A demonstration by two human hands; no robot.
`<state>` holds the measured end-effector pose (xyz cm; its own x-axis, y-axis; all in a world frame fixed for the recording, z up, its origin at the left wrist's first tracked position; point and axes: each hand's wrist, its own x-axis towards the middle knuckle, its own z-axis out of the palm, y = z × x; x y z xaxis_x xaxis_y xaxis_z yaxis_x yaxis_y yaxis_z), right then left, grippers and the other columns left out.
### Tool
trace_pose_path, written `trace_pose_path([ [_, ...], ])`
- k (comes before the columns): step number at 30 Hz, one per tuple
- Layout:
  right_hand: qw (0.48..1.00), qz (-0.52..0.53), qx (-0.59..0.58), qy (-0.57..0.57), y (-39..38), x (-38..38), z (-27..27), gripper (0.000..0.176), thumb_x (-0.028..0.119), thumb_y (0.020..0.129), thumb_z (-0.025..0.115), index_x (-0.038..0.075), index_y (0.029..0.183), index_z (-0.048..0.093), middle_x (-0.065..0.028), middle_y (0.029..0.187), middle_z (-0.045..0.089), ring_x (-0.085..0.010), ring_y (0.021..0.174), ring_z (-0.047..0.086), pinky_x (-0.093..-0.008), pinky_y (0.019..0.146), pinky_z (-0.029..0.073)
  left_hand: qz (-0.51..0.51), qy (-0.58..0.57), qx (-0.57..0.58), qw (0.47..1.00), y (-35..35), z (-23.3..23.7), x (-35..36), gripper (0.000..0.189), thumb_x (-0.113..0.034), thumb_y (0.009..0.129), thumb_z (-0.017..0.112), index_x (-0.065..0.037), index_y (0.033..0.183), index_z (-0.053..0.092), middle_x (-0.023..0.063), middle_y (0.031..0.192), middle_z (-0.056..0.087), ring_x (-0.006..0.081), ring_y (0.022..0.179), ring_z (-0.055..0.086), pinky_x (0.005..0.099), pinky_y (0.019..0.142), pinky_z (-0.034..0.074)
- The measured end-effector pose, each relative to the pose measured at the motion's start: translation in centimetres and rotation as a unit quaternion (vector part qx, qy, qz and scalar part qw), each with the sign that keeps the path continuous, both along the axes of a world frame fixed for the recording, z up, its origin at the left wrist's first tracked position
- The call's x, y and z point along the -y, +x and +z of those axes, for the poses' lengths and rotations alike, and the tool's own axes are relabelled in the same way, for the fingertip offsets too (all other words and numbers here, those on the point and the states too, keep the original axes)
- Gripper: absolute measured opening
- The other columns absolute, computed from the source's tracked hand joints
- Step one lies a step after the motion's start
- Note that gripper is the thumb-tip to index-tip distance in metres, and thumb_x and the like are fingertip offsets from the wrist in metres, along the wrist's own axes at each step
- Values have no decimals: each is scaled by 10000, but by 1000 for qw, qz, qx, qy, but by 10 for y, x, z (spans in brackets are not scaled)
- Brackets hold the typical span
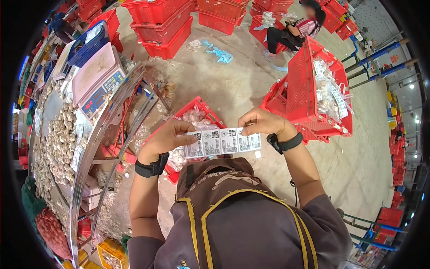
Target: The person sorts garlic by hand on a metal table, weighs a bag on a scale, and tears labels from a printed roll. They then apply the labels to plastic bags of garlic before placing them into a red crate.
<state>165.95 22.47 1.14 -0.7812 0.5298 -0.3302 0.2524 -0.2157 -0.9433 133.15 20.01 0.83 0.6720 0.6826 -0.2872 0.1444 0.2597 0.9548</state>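
A strip of white printed labels (222, 143) stretches between my two hands in front of the apron. Its left end is pinched between the thumb and fingers of my left hand (171, 136). The thumb and fingers of my right hand (262, 123) close on its upper edge near the right end. Just below and behind the strip stands a red crate (207, 109), partly covered by the strip and my left hand. Clear bags of garlic (197, 116) lie inside that crate.
On the left, a metal-edged table (83, 179) bears loose garlic (62, 139) and a weighing scale (99, 85). Red crates (307, 98) with labelled bags (329, 89) stand at right. A person (298, 31) sits at the back near stacked crates (163, 33). Blue strapping (218, 52) lies on the floor.
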Motion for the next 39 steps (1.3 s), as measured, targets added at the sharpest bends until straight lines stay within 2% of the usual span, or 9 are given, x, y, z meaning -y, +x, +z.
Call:
trace_pose_path([
  [7,999,16,27,-18,2,0,-2,187,108,836,661,-39,954,661,-21,810,654,-63,744,594,-220,667,472,-7,-1,5,1000,3,3,-1,130,-90,837,666,28,891,651,-5,794,633,52,747,553,224,669,440],
  [16,999,21,-7,-27,5,-2,-4,198,127,844,680,-53,922,650,-22,775,647,-53,700,579,-211,632,454,-27,3,8,1000,5,7,-3,132,-92,839,665,24,900,654,-5,792,635,48,738,550,225,648,436],
  [22,996,51,-20,-66,-3,1,-7,295,116,846,671,-58,1076,609,-76,974,657,-112,891,602,-263,801,478,-39,17,7,999,10,11,-2,118,-87,836,656,18,889,652,-15,767,618,43,719,537,222,634,430],
  [24,996,46,-76,15,-17,2,-6,345,106,840,658,-36,1145,580,-76,1035,637,-120,928,590,-256,813,474,-52,25,11,998,15,11,-2,117,-87,834,655,17,887,651,-16,758,614,43,711,532,224,630,429],
  [25,994,37,-79,-70,-27,5,3,393,127,843,668,-41,1181,556,-72,1103,616,-123,990,568,-307,891,453,-60,36,5,998,18,11,-2,120,-89,832,656,18,887,649,-15,747,611,44,706,527,227,626,426],
  [30,997,69,4,16,-51,6,-10,277,121,833,677,-29,1060,624,-43,942,642,-96,873,577,-276,824,468,-72,104,-31,991,25,9,-3,145,-108,826,665,24,884,649,-5,724,609,49,694,514,239,623,422],
  [32,999,14,24,24,-46,6,-10,207,92,820,683,-30,983,644,-32,880,645,-79,825,574,-258,781,469,-53,117,-45,991,23,11,-1,162,-123,823,672,25,885,652,1,725,612,50,693,511,244,624,420],
  [35,998,10,17,65,-26,1,-7,184,72,814,679,-31,962,643,-27,871,644,-74,814,571,-249,767,467,-41,96,-28,994,10,5,-1,170,-131,822,675,28,880,655,1,721,614,51,691,510,247,623,419],
  [39,998,32,23,49,-7,-3,-14,185,65,811,675,-37,962,638,-25,869,643,-74,807,571,-251,760,466,-19,105,-39,994,3,0,2,165,-128,826,672,30,870,655,-1,707,608,50,691,508,246,617,416],
])
